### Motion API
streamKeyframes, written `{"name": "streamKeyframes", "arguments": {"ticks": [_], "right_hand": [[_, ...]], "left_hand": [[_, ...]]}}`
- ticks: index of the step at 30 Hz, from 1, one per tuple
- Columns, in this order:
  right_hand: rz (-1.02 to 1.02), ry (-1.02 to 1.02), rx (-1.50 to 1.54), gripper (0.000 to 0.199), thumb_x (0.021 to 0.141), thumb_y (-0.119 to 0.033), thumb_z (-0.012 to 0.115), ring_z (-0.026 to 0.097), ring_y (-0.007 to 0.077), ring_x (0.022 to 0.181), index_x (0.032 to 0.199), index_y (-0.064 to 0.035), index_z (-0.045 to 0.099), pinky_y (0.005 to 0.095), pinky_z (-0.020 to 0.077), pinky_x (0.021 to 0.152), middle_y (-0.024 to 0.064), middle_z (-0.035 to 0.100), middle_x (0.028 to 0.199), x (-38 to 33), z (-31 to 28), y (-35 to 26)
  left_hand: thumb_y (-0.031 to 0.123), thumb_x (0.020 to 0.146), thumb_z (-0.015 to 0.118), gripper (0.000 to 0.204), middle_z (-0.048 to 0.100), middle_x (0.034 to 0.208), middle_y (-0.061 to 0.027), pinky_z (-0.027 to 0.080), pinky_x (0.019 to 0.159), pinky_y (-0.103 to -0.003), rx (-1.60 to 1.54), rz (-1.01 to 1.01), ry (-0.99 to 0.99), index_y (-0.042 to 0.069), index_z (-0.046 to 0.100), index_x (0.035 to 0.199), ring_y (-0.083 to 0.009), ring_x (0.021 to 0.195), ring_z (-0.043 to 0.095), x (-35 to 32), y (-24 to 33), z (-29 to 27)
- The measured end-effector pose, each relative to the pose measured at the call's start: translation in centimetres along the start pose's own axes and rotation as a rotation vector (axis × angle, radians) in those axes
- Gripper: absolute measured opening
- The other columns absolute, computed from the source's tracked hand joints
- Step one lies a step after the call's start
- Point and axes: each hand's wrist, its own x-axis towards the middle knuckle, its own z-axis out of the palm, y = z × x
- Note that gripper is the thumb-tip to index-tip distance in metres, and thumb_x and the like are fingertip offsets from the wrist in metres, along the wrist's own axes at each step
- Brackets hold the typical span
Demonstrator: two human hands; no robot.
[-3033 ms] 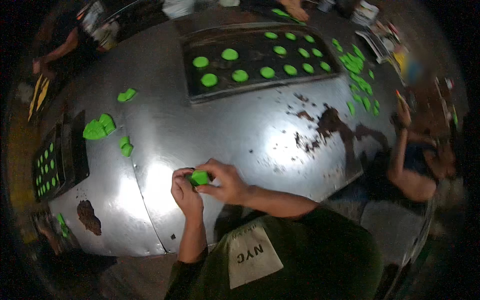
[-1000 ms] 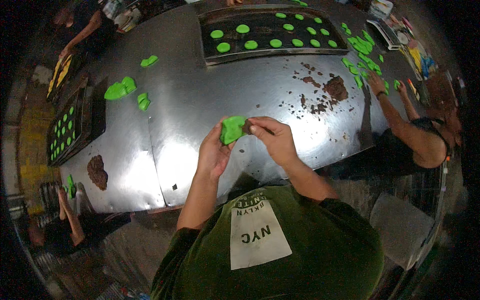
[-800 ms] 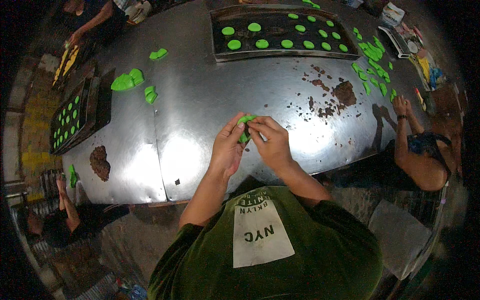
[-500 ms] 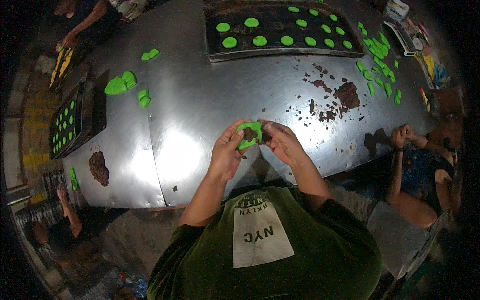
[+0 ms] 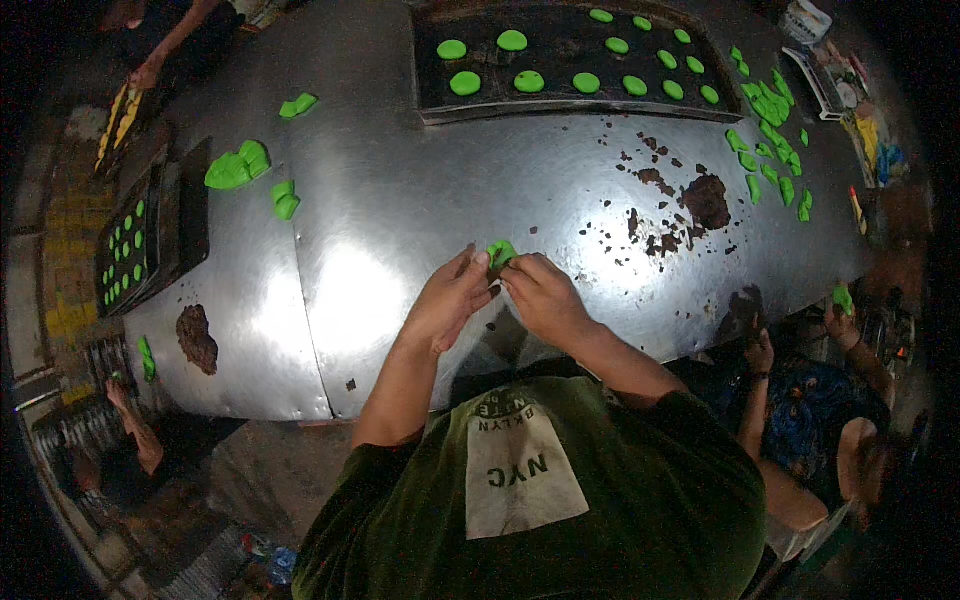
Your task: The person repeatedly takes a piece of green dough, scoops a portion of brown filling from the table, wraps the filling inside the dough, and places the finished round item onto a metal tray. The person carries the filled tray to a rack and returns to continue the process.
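Note:
Both hands pinch a small piece of green dough (image 5: 499, 251) just above the near edge of the metal table. My left hand (image 5: 445, 302) grips its left side with thumb and fingers. From the right, my right hand (image 5: 546, 303) presses its fingertips against the lower edge. The dough is gathered and folded, and most of its brown filling is hidden. Right of my hands on the table lies a lump of dark brown filling (image 5: 706, 203) with crumbs scattered around it. Cut pieces of green dough (image 5: 768, 104) lie farther right.
A dark baking tray (image 5: 580, 110) with several green rounds stands at the far side. Another tray (image 5: 152, 235), more green dough (image 5: 238, 166) and a second brown lump (image 5: 197, 340) are at left. Co-workers' hands work at the left and right edges; one right-hand co-worker's hand (image 5: 843, 312) holds green dough.
The dough lay spread with brown filling showing; now my fingers have folded it up around the filling. At right, the co-worker's hands have moved apart, one now holding green dough.

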Motion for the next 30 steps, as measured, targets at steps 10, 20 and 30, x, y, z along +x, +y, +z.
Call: {"name": "streamKeyframes", "arguments": {"ticks": [10,20,30], "right_hand": [[0.191,0.251,0.769,0.026,0.087,0.001,0.068,0.057,0.0104,0.078,0.11,0.0016,0.056,0.0257,0.0486,0.069,0.0044,0.057,0.089,-1.9,-3.0,-7.7],[-0.247,0.646,0.064,0.034,0.081,0.004,0.066,0.056,0.0296,0.1,0.115,0.0052,0.061,0.0365,0.049,0.083,0.0187,0.052,0.109,-3.7,-0.9,-12.1],[-0.299,0.2,0.185,0.029,0.085,-0.006,0.069,0.063,0.0264,0.081,0.112,0.0014,0.064,0.0331,0.0528,0.07,0.0156,0.058,0.093,-7.0,-6.3,-15.1]], "left_hand": [[0.014,0.093,0.066,0.047,0.063,0.116,-0.0126,0.048,0.096,-0.033,0.123,0.574,0.098,-0.004,0.051,0.134,-0.0201,0.109,0.059,-7.9,-1.0,1.8],[0.037,0.1,0.051,0.081,0.016,0.158,-0.0244,0.026,0.113,-0.039,0.476,0.883,-0.215,-0.005,0.006,0.151,-0.0333,0.143,0.026,-14.8,-3.3,3.9],[0.017,0.1,0.055,0.024,0.06,0.11,-0.0086,0.051,0.09,-0.032,-0.203,0.593,-0.02,0.002,0.054,0.118,-0.015,0.102,0.059,-15.4,-3.9,3.7]]}}
